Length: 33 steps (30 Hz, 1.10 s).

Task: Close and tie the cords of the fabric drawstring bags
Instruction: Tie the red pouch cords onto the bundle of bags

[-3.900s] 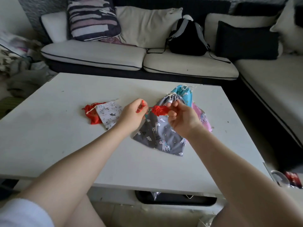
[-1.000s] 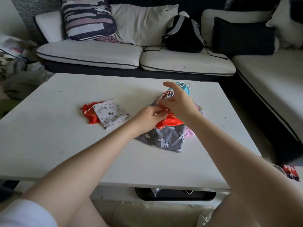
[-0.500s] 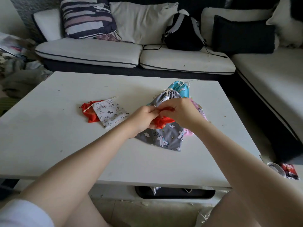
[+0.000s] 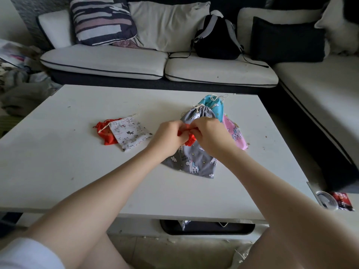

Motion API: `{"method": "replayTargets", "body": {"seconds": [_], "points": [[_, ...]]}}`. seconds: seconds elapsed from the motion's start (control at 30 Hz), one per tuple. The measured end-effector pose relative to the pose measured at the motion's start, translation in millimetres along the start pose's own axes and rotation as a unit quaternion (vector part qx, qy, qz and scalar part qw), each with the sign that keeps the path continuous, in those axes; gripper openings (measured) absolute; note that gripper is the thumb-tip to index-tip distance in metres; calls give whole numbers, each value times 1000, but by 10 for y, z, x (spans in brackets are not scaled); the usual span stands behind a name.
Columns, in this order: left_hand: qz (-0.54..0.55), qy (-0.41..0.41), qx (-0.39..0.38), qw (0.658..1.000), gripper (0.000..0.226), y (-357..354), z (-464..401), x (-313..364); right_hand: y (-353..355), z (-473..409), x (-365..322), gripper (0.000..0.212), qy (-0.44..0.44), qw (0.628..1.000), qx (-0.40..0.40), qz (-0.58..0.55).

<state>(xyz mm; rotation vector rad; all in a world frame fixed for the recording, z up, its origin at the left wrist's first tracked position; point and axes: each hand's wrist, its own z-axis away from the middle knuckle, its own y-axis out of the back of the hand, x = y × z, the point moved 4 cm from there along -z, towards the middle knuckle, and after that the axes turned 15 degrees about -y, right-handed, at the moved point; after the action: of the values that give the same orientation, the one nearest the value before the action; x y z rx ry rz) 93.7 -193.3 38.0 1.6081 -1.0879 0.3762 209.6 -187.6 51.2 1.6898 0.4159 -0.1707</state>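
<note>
Working at frame centre, the left hand and right hand curled their fingers around a small red bag, cords apparently unfinished; grey bag, blue bag looked cinched.

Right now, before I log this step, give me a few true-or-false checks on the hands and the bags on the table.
1. Both the left hand and the right hand hold the small red bag. True.
2. The red bag is held over the grey unicorn bag. True.
3. The white cat-print bag lies to the right of the pink bag. False: it lies on the left side of the table, far from the pink bag.
4. The blue bag sits at the table's near edge. False: it lies behind the grey bag, toward the sofa.
5. A black backpack rests on the sofa. True.
</note>
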Motion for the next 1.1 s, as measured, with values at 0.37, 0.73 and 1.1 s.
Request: {"method": "replayTargets", "body": {"seconds": [0.37,0.73,1.1], "points": [[-83,-130,86,984,11,141,-62,157,12,-24,119,17,-206,812,-259,-480],[-38,-92,101,990,14,90,-63,51,-102,-60,173,23,-286,706,-269,-590],[-84,-8,68,994,11,-21,-80,-222,-283,-38,272,23,-327,729,-212,-563]]}}
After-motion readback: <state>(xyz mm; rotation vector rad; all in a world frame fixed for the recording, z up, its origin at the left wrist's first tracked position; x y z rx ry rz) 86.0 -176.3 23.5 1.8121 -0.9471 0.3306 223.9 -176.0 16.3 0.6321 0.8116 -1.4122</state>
